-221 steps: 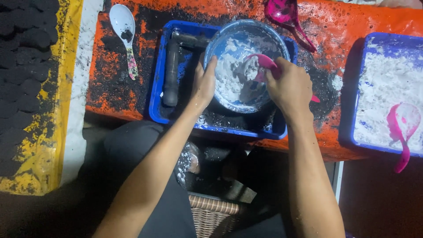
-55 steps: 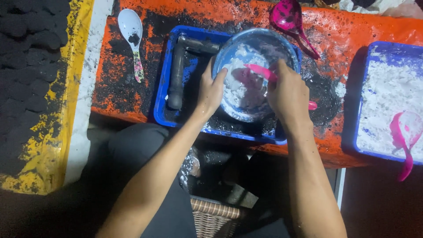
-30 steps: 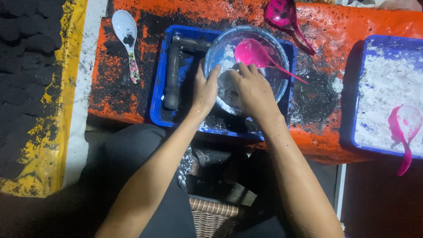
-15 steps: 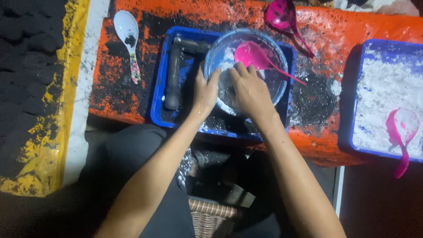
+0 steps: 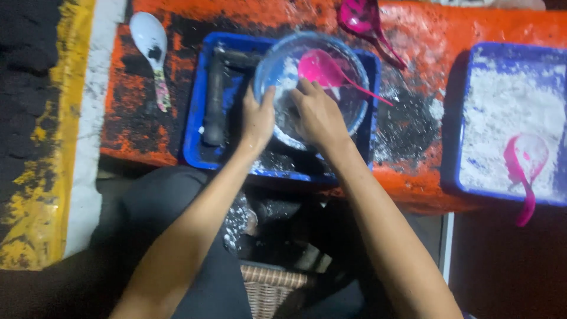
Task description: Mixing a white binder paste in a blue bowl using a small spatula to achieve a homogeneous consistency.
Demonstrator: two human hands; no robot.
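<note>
Orange bench (image 5: 472, 29), smeared with black and white powder; blue tray (image 5: 198, 142) in the middle, second blue tray (image 5: 466, 118) of white powder at right with a pink scoop (image 5: 522, 171) in it; clear bowl (image 5: 283, 59) sits in the middle tray, beside a black pestle (image 5: 214, 100); left hand (image 5: 258, 118) grips the bowl's near-left rim; right hand (image 5: 319, 115) reaches inside, fingers in the powder, grip unclear; pink spoon (image 5: 328, 71) rests in the bowl just beyond; white spoon (image 5: 150, 50) lies far left.
</note>
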